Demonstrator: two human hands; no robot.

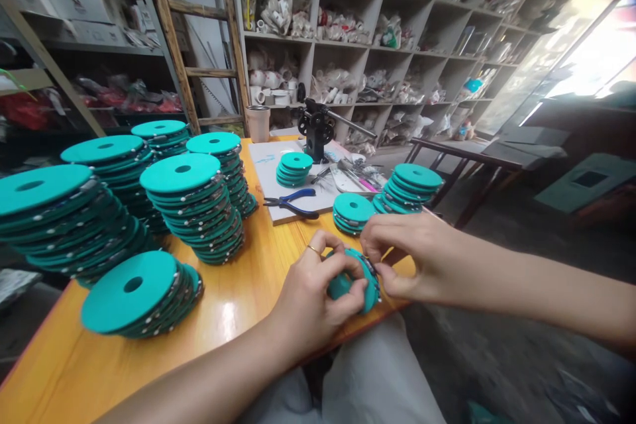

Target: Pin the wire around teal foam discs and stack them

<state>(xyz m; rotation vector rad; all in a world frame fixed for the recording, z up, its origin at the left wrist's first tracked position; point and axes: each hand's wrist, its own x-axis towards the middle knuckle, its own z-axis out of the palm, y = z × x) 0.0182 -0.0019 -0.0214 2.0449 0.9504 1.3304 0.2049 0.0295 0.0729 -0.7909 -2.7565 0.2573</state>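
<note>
Shelving [377, 46] fills the upper half of the frame, crammed with bagged stock, and a wooden ladder [199, 46] leans at upper centre-left. Below it your orange table [238, 305] runs from the lower left corner toward the middle. Tall stacks of teal discs [189, 205] crowd the left side, with a lower, slumped stack [139, 295] nearest the bottom left. Smaller piles [415, 185] sit right of centre, beside a white board [283, 185] carrying blue-handled pliers [293, 202] and a black hand-crank tool [318, 129].

Lower centre, at the table's near edge, your left hand [311, 295] is clamped around one teal disc [355, 281], held on edge, thumb across its face and fingers curled behind. Your right hand [412, 255] comes in from the right with the fingertips pinched shut on the metal fitting at the disc's rim. Both hands meet on the disc, wrists level, forearms angled in from the bottom and right edges.

To work this well, I judge you should keep the left grip firm so the disc cannot turn, and move only the right fingertips in small motions at the rim. Hold the disc over the table, not past the edge, so a slipped piece lands on wood.
</note>
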